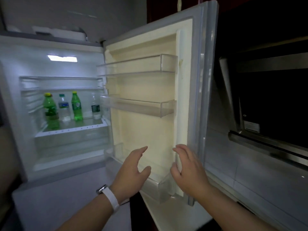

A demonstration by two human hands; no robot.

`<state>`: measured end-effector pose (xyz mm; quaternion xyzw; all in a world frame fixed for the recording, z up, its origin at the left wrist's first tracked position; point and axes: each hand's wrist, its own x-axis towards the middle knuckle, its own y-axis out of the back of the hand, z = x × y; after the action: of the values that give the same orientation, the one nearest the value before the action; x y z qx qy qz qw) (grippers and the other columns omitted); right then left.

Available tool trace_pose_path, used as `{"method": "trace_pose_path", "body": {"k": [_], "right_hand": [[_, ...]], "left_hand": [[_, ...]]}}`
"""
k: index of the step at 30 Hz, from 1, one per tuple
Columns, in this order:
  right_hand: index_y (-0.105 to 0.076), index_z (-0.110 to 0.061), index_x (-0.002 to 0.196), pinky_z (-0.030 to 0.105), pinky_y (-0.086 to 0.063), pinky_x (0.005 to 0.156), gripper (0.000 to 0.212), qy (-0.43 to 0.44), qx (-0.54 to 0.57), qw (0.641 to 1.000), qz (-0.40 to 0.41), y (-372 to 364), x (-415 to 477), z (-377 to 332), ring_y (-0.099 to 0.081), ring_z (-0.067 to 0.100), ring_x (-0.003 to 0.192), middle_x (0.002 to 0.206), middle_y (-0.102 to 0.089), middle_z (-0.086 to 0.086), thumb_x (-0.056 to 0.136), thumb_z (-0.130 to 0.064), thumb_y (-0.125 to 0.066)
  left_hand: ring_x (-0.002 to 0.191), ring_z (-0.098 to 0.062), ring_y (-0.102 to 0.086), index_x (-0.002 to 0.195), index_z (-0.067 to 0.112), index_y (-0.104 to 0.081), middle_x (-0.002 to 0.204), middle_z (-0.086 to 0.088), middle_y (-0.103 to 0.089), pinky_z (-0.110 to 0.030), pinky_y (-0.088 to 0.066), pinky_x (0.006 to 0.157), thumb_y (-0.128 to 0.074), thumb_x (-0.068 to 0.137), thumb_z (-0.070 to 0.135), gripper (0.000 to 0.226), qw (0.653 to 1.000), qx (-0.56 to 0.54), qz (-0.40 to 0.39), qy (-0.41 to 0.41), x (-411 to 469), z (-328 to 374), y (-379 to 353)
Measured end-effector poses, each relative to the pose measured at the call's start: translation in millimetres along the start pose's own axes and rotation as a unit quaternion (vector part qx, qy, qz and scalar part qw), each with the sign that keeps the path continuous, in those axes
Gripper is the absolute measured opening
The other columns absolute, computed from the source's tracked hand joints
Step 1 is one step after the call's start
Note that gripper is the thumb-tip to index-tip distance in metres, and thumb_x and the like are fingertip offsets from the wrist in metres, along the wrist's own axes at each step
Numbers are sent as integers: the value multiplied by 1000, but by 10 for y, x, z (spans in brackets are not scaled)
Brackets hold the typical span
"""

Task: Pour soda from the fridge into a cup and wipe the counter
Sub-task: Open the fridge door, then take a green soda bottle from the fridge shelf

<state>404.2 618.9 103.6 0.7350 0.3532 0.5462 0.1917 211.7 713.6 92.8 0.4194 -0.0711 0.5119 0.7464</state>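
The fridge stands open, its door [150, 134] swung out to the right. On a lit glass shelf [71, 129] inside stand two green soda bottles [77, 105] [50, 110] with yellow caps and two clear water bottles [63, 107] [95, 107]. My left hand [133, 170], with a white watch on the wrist, hovers with relaxed fingers in front of the door's lower part, holding nothing. My right hand [188, 169] is beside the door's inner edge, fingers straight, and may be touching it. No cup is in view.
The door carries three clear shelves [138, 65] [141, 105] [156, 185], all bare. A grey lower fridge door or drawer front [66, 197] lies below the open compartment. A dark range hood with a steel rim [266, 147] juts out on the right.
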Motion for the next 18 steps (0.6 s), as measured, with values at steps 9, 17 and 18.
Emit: {"method": "trace_pose_path", "body": {"k": [9,17,18], "right_hand": [[-56,-22,127,31,-41,95,36,105,28,967,-231,-840,277,-746,-50,17,116,128,-53,-5,93,-35,-49],[-52,-25,134,26,-40,95,44,112,38,945,-305,-1793,684,-1395,-50,14,119,136,-52,-5,95,-43,-46],[-52,-25,134,26,-40,96,44,115,37,943,-310,-1906,737,-1464,-50,13,119,136,-52,-5,94,-44,-45]], "left_hand": [[113,15,-33,108,56,-42,118,38,-38,2,-19,96,-48,83,54,25,976,212,-36,32,-714,-828,1158],[93,-1,-62,103,37,-64,104,19,-65,-19,-56,75,-53,76,52,32,934,354,-44,19,-1064,-1527,2014],[95,-3,-63,104,37,-64,106,19,-65,-22,-56,78,-54,77,51,32,935,351,-46,34,-1077,-1623,2111]]}}
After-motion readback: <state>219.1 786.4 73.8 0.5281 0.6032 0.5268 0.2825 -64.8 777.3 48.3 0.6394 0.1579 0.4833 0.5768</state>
